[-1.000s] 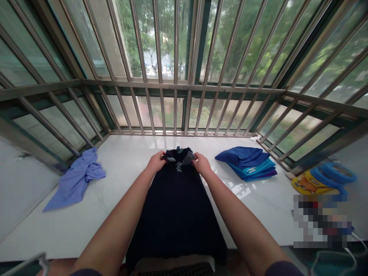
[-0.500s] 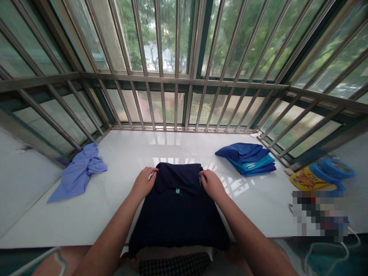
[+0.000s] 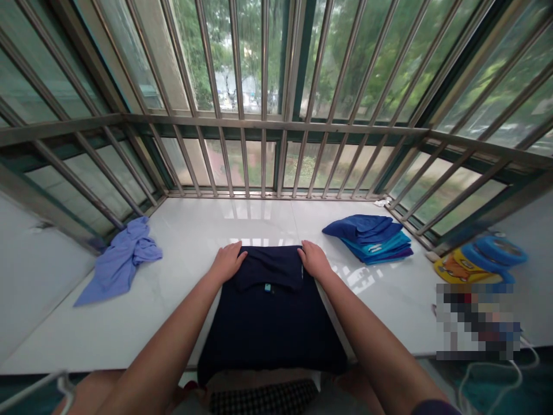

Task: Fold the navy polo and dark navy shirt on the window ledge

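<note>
A dark navy garment (image 3: 270, 323) lies folded flat on the white tiled ledge, with its collar part (image 3: 270, 268) at the far end and a small teal tag (image 3: 268, 287) below that. My left hand (image 3: 227, 262) rests on its far left corner, palm down. My right hand (image 3: 314, 259) sits on the far right corner in the same way. Neither hand grips the cloth. The near end of the garment hangs over the ledge's front edge, towards my lap.
The white tiled ledge (image 3: 181, 225) runs along metal window bars (image 3: 263, 155). A crumpled periwinkle garment (image 3: 118, 262) lies to the left. A stack of folded blue and teal clothes (image 3: 369, 239) lies to the right. Beyond it are a yellow-and-blue inflatable item (image 3: 495, 253) and a pixelated patch (image 3: 475, 321).
The navy garment's top has gone from bunched in my fingers to a flat fold. My hands have moved apart and now lie flat on its far corners.
</note>
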Demonstrator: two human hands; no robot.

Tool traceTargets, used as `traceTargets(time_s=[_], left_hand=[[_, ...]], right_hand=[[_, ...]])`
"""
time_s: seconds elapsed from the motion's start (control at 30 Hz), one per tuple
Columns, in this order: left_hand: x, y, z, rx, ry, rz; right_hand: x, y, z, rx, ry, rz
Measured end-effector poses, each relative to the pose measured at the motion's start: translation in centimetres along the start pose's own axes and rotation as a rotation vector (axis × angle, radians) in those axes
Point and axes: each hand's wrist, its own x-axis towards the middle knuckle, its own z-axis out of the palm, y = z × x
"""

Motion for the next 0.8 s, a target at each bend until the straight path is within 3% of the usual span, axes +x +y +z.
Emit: traceTargets(time_s=[0.23,0.33,0.4,0.47,0.57,0.63,0.8], left_hand=[[6.1,0.9,-4.1,-0.022,-0.143,0.034],[7.1,1.7,-5.9,-0.034,-0.08,0.07],[6.4,2.1,-7.3,-0.043,-0.014,0.092],[4.4,2.2,-8.4,-0.069,0.059,0.163],[-1.4,1.9,-8.4,-0.142,0.144,0.346],[-6.5,1.5,-7.0,-0.15,0.131,0.402],[-18.0,0.6,-1.1,-0.092,0.057,0.343]], right_hand=[[3.6,-2.0,-2.5,-0.028,-0.116,-0.125],[4.6,-2.9,-4.4,-0.038,-0.038,-0.127],[4.4,-3.1,-5.8,-0.034,0.036,-0.127],[2.8,-2.9,-7.0,-0.023,0.111,-0.17],[-2.4,-2.0,-6.9,0.025,0.245,-0.368],[-7.4,-1.3,-5.4,0.07,0.271,-0.475],[-18.6,-0.2,-0.2,0.145,0.022,-0.439]])
